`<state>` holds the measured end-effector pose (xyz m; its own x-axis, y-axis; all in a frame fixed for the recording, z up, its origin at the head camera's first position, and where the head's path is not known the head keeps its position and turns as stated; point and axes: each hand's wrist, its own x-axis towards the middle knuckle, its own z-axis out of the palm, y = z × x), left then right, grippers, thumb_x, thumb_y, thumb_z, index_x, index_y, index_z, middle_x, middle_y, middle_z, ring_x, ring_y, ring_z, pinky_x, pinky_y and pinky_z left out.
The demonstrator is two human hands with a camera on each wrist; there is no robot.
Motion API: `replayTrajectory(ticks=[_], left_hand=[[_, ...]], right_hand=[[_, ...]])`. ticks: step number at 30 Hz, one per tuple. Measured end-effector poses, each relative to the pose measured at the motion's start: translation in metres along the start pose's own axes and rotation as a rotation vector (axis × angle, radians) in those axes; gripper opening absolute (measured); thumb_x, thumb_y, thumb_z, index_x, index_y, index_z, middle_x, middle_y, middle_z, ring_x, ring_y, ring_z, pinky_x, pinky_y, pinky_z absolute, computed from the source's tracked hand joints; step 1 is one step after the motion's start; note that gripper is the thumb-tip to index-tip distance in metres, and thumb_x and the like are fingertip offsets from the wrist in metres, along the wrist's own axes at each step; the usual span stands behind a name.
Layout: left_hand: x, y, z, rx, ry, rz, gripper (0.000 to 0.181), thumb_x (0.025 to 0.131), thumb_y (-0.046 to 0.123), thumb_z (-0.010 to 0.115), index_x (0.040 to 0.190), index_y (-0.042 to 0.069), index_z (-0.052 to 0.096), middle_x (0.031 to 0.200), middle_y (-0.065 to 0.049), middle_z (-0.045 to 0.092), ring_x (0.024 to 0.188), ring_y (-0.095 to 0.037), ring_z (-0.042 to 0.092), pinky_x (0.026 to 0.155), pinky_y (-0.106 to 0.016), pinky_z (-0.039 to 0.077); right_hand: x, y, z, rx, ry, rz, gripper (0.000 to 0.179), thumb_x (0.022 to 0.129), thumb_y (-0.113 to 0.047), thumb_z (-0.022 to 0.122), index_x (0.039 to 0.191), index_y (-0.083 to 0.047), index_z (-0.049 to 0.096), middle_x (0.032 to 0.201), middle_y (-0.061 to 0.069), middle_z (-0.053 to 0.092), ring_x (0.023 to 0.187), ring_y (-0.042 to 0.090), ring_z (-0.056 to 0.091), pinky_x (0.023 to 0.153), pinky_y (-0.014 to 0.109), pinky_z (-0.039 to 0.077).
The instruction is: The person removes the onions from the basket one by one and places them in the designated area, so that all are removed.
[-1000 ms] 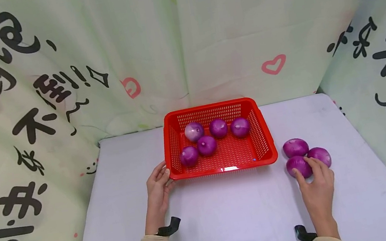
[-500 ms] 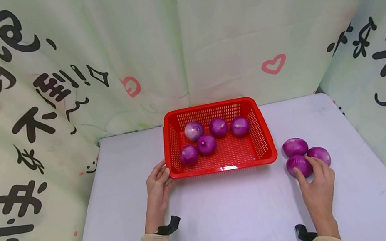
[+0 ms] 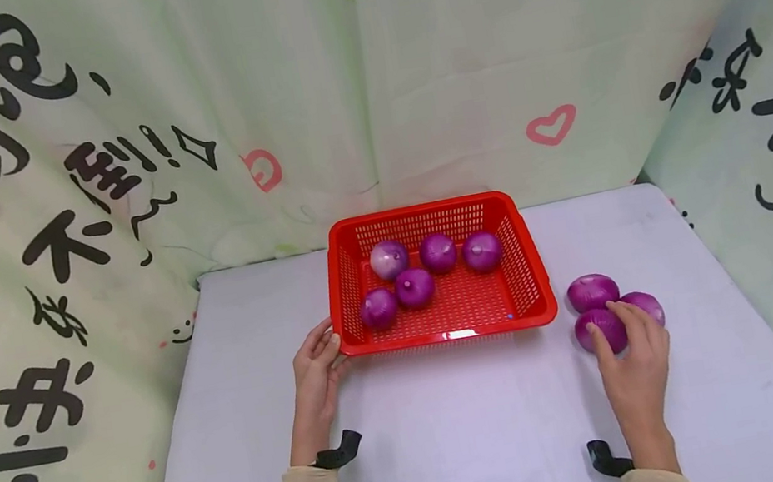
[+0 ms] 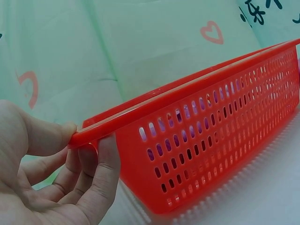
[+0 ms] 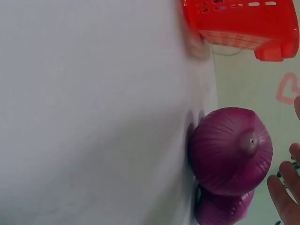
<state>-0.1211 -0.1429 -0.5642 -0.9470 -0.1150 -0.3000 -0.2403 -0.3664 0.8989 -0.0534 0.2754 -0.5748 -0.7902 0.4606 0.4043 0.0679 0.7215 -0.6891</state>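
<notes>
My left hand (image 3: 315,377) pinches the near left corner of a red plastic basket (image 3: 447,338). In the left wrist view the thumb lies on top of the rim, with fingers curled beneath it. Purple onions (image 3: 414,289), several of them, lie in the basket. My right hand (image 3: 638,378) reaches over the nearest onion (image 3: 601,332) of a group of three on the table. The right wrist view shows a gap between this onion (image 5: 229,150) and the visible fingers (image 5: 283,197). The thumb is hidden there. Behind it are another onion (image 3: 592,292) and a partly covered one (image 3: 645,304).
A white-covered table (image 3: 465,448) carries the basket and the loose onions. The basket stands near the back edge, close to a pale green curtain (image 3: 433,56) with black writing. A black wrist mount (image 3: 340,451) sticks out from the left wrist, another (image 3: 607,461) from the right.
The head view has shifted slightly. My right fingertips have moved a little farther forward over the nearest onion. The left hand keeps its hold on the basket.
</notes>
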Motion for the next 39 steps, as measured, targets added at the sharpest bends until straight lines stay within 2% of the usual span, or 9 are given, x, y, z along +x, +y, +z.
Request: replayTrajectory(ticks=[3, 5, 7, 10, 13, 20, 24, 31, 39], left_hand=[[0.0, 0.001, 0.001, 0.0, -0.001, -0.002, 0.042, 0.105, 0.009, 0.059, 0.147, 0.01, 0.056, 0.137, -0.018, 0.06, 0.106, -0.019, 0.072, 0.087, -0.028, 0.063], [0.0, 0.002, 0.0, 0.001, -0.001, -0.003, 0.042, 0.105, 0.009, 0.059, 0.147, 0.01, 0.056, 0.137, -0.018, 0.059, 0.106, -0.019, 0.072, 0.087, -0.028, 0.063], [0.0, 0.002, 0.0, -0.006, 0.0, -0.005, 0.042, 0.105, 0.008, 0.059, 0.147, 0.009, 0.056, 0.136, -0.018, 0.06, 0.105, -0.019, 0.072, 0.086, -0.028, 0.063], [0.0, 0.002, -0.001, -0.014, 0.0, -0.004, 0.042, 0.105, 0.007, 0.059, 0.146, 0.009, 0.056, 0.133, -0.017, 0.061, 0.102, -0.018, 0.072, 0.085, -0.027, 0.063], [-0.001, 0.002, -0.001, -0.027, -0.001, -0.004, 0.042, 0.105, 0.006, 0.058, 0.146, 0.008, 0.056, 0.131, -0.016, 0.062, 0.101, -0.018, 0.073, 0.084, -0.027, 0.064], [-0.001, 0.002, 0.001, -0.024, -0.007, 0.0, 0.042, 0.105, 0.008, 0.059, 0.146, 0.009, 0.056, 0.134, -0.018, 0.061, 0.1, -0.018, 0.073, 0.084, -0.027, 0.063], [-0.001, 0.002, 0.002, -0.022, -0.007, 0.01, 0.041, 0.105, 0.008, 0.058, 0.146, 0.009, 0.057, 0.137, -0.022, 0.059, 0.101, -0.019, 0.073, 0.084, -0.027, 0.063], [-0.002, 0.001, 0.003, -0.028, -0.001, -0.004, 0.041, 0.105, 0.007, 0.058, 0.146, 0.009, 0.056, 0.135, -0.02, 0.06, 0.1, -0.018, 0.073, 0.084, -0.026, 0.063], [-0.003, 0.0, 0.003, -0.022, 0.009, 0.006, 0.041, 0.105, 0.006, 0.057, 0.147, 0.007, 0.056, 0.132, -0.02, 0.06, 0.097, -0.017, 0.073, 0.082, -0.026, 0.063]], right_hand=[[0.002, -0.01, -0.001, 0.042, 0.0, -0.004, 0.05, 0.093, -0.011, 0.078, 0.141, -0.01, 0.063, 0.145, 0.017, 0.058, 0.142, 0.033, 0.046, 0.115, 0.06, 0.046], [0.004, -0.017, 0.0, 0.069, 0.01, -0.015, 0.05, 0.093, -0.009, 0.079, 0.14, -0.01, 0.063, 0.145, 0.017, 0.058, 0.142, 0.034, 0.047, 0.113, 0.066, 0.044], [0.005, -0.025, 0.002, 0.086, 0.017, -0.033, 0.05, 0.092, -0.008, 0.079, 0.14, -0.009, 0.063, 0.145, 0.017, 0.059, 0.141, 0.033, 0.048, 0.117, 0.058, 0.044], [0.008, -0.037, 0.006, 0.113, 0.021, -0.086, 0.05, 0.091, -0.008, 0.08, 0.138, -0.008, 0.064, 0.143, 0.016, 0.061, 0.139, 0.033, 0.051, 0.121, 0.031, 0.04], [0.01, -0.05, 0.011, 0.158, 0.008, -0.154, 0.051, 0.089, -0.006, 0.082, 0.138, -0.007, 0.065, 0.14, 0.017, 0.062, 0.135, 0.033, 0.052, 0.114, 0.009, 0.032], [0.014, -0.077, 0.032, 0.234, -0.065, -0.289, 0.056, 0.085, -0.002, 0.084, 0.138, -0.006, 0.065, 0.139, 0.017, 0.062, 0.131, 0.034, 0.053, 0.11, 0.003, 0.031], [0.016, -0.092, 0.045, 0.25, -0.157, -0.338, 0.057, 0.086, -0.01, 0.085, 0.139, -0.008, 0.063, 0.142, 0.016, 0.06, 0.134, 0.033, 0.052, 0.116, 0.01, 0.033], [0.018, -0.117, 0.063, 0.23, -0.371, -0.389, 0.066, 0.086, -0.018, 0.086, 0.146, -0.01, 0.057, 0.148, 0.013, 0.055, 0.141, 0.031, 0.047, 0.113, 0.054, 0.049], [0.018, -0.14, 0.08, 0.196, -0.615, -0.402, 0.07, 0.091, -0.026, 0.083, 0.151, -0.01, 0.051, 0.154, 0.013, 0.05, 0.144, 0.033, 0.045, 0.113, 0.055, 0.049]])
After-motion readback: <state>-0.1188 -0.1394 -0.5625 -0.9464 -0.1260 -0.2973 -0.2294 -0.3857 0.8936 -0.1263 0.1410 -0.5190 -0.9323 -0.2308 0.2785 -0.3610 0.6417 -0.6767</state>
